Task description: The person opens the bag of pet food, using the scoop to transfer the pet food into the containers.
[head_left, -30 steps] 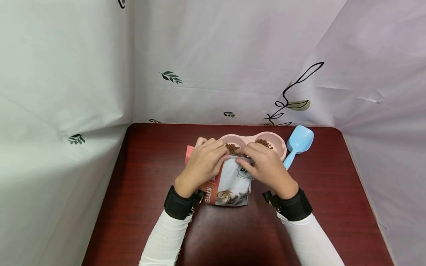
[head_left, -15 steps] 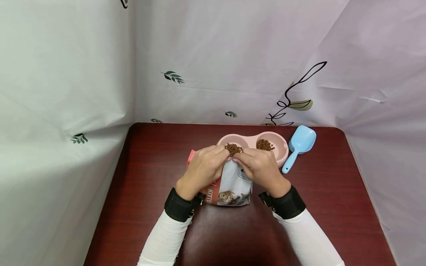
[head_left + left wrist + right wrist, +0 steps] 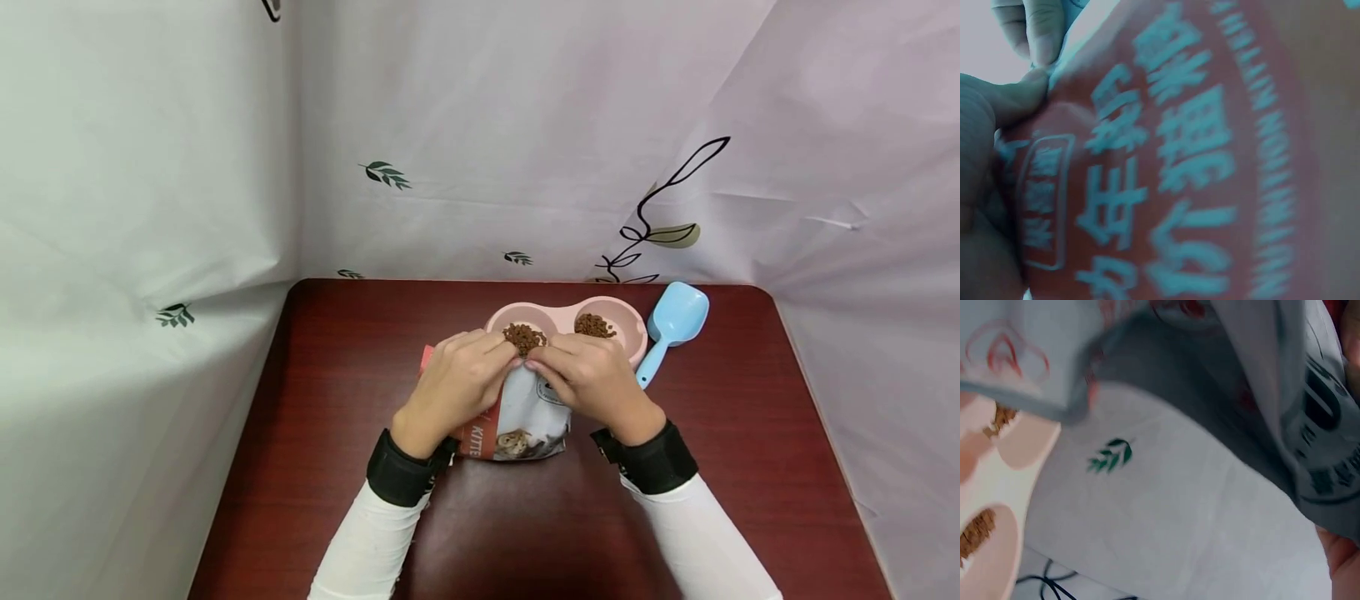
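Note:
A red and white kitten food bag (image 3: pixel 521 404) stands on the table in front of both hands in the head view. My left hand (image 3: pixel 457 379) pinches its top edge between thumb and fingers. Close beside it, my right hand (image 3: pixel 592 375) pinches the same edge, thumb tips nearly meeting. The left wrist view shows the bag's red side panel (image 3: pixel 1147 156) with pale lettering, and the left thumb (image 3: pixel 1016 100) at its edge. In the right wrist view, the grey-white bag (image 3: pixel 1322 425) is folded near the top, and most of the right hand is out of frame.
Behind the bag is a pink double bowl (image 3: pixel 562 317), with brown kibble (image 3: pixel 592 325) in both cups. A blue scoop (image 3: pixel 678 315) lies to its right on the dark red table (image 3: pixel 360 358). White patterned cloth (image 3: pixel 465 150) hangs around the table.
Both hands have drawn together along the bag's top edge, the right one moving left and its fingers curling in. More kibble shows in the bowl. Bowl and scoop stay put.

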Tool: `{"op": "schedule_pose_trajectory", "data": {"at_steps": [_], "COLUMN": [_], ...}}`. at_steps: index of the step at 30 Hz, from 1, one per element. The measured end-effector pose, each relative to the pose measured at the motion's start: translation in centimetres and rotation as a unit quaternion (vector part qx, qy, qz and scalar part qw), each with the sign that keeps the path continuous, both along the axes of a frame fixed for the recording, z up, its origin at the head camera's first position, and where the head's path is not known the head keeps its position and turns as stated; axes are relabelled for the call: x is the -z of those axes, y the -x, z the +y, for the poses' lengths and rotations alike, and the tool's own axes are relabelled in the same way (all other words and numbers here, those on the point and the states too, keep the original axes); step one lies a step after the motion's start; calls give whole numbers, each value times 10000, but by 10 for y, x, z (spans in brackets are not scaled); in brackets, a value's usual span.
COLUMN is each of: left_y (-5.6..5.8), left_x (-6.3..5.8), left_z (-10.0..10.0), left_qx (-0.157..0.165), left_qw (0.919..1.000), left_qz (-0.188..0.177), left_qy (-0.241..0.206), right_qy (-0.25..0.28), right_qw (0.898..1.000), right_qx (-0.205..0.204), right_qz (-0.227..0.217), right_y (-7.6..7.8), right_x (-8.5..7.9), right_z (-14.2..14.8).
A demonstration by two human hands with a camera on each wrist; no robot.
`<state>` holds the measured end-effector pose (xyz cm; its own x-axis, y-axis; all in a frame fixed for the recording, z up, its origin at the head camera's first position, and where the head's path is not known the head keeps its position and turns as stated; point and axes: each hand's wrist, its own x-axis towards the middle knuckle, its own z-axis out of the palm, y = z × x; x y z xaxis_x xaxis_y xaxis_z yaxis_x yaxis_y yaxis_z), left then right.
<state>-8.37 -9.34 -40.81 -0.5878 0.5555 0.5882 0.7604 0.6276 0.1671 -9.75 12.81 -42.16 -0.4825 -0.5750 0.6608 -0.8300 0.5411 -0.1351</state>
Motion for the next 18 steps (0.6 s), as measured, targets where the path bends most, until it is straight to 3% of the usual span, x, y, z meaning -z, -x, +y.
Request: {"op": "schedule_pose_trajectory", "data": {"at_steps": [12,18], "left_y": [-12,-23], "left_x": [-11,-11], "left_z": [-10,-15], "left_qx": [-338,-723], "left_qw": [9970,9911], "left_qz": [125,518], "left_qy": [685,991], "right_qy": [-417,-485], "right_qw": [9975,9955], "right_qx": [6,-105], "right_qz": [-564,-803], "right_y": [-10,-20], "right_x": [-5,-5], "right_z": [8,13]}}
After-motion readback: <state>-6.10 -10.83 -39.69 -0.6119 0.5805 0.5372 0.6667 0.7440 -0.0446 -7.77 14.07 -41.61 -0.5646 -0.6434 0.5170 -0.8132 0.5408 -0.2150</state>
